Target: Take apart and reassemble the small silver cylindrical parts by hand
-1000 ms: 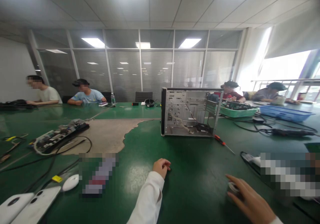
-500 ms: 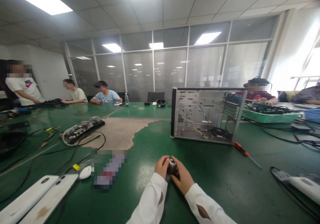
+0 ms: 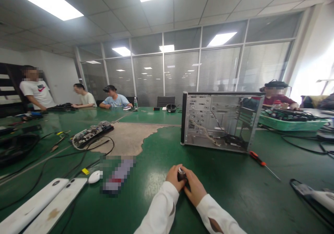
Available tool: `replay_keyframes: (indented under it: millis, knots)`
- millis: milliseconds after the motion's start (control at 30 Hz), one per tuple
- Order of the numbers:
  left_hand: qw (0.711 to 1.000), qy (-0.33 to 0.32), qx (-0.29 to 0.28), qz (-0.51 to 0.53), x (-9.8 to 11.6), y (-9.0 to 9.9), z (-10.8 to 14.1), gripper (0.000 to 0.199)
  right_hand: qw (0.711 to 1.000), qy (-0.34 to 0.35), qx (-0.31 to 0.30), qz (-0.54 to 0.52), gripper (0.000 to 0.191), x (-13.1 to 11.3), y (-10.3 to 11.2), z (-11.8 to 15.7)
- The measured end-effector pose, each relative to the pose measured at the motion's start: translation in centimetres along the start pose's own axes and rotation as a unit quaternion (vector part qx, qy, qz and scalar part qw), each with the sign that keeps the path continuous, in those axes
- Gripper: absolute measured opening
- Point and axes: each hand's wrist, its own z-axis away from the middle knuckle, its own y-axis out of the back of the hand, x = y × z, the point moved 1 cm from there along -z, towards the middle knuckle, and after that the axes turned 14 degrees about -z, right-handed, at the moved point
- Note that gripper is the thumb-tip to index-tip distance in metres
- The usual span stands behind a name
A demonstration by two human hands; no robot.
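Observation:
My left hand (image 3: pixel 172 176) and my right hand (image 3: pixel 195 188) are closed together around a small metal cylinder (image 3: pixel 181 174), above the green table in front of me. The cylinder has a dark grey side and a paler top end. Fingers of both hands cover much of it, so its exact kind is unclear. Beyond the hands stands an open computer case (image 3: pixel 216 147), its bare metal inside and a few cables showing. To the right of the case lies a screwdriver (image 3: pixel 258 158) with an orange and black handle.
White panels (image 3: pixel 56 206) and a white oval piece (image 3: pixel 94 177) lie at left. Behind them are cables and an opened device (image 3: pixel 91 135) with exposed parts. A green basket (image 3: pixel 294 123) of cables stands at right, near a white device (image 3: pixel 323 197). Several people sit or stand around the table.
The whole view has turned slightly left, so things appear farther right. Both hands still hold the cylinder, and its top end is now more covered by the fingers.

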Motion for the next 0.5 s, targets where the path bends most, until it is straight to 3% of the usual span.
replay_keyframes:
  millis: [100,233,500]
  knots:
    - [1.0,0.016,-0.009,0.013,-0.4,0.0,-0.1,0.059,1.0,-0.004,-0.005,0.0,0.068,-0.4,0.1,0.0]
    - [0.993,0.039,-0.024,0.108,-0.4,0.0,0.1,0.065,1.0,-0.02,-0.012,0.0,0.068,-0.9,0.4,-0.1]
    - [0.954,0.063,-0.083,0.28,0.3,0.0,0.3,0.051,0.997,-0.036,-0.016,-0.069,0.066,-0.7,1.1,-0.4]
